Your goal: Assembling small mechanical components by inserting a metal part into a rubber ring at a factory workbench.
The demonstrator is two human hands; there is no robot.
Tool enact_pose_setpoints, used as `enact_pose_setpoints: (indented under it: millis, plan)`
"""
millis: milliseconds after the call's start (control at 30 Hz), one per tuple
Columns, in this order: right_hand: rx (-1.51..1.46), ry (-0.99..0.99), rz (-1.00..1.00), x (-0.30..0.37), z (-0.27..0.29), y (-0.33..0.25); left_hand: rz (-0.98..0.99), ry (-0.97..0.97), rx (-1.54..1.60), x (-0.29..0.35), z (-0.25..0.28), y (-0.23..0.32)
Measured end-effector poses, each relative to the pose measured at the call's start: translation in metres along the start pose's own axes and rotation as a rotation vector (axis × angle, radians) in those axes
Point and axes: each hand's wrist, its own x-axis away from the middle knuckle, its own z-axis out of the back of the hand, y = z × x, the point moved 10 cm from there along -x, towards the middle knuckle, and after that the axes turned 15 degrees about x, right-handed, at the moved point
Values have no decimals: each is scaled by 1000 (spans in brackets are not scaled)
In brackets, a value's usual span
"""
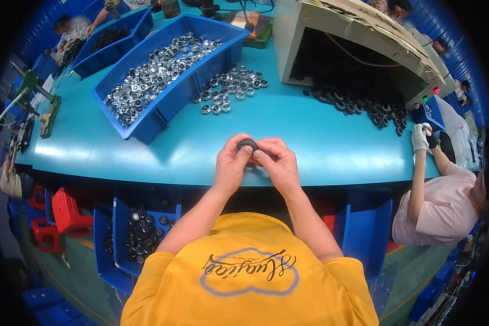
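Observation:
Both of my hands meet over the near edge of the teal table (190, 163). Between them is a small black ring-shaped part (248, 144), like a little wheel or tyre. The fingers and thumb of my left hand (231, 164) close on its left side. My right hand (280, 163) pinches it from the right, thumb at its lower rim. What sits inside the ring is too small to make out. Farther off, shiny silver-and-black round parts (223, 92) lie loose on the table. A pile of black rings (358, 103) spreads out at the right.
A blue bin (163, 114) of silver parts stands at the left, another blue bin (119, 41) behind it. The black rings spill from an open-fronted beige box (288, 43). A gloved co-worker (434, 206) sits at the right. Below the table, a blue crate (146, 212) holds wheel-like parts.

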Motion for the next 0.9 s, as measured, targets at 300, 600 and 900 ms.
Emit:
enact_pose_setpoints:
  millis: [300, 600, 900]
  plan:
    - [-41, 27, -7, 4, -5, -1, 92, 53, 79, -1, 13, -6]
    - [108, 33, -21, -8, -4, 6, 217, -24, 190, 4, -8, -4]
    - [38, -21, -92, -7, -2, 17, 76, -84, -164, 6, -12, -2]
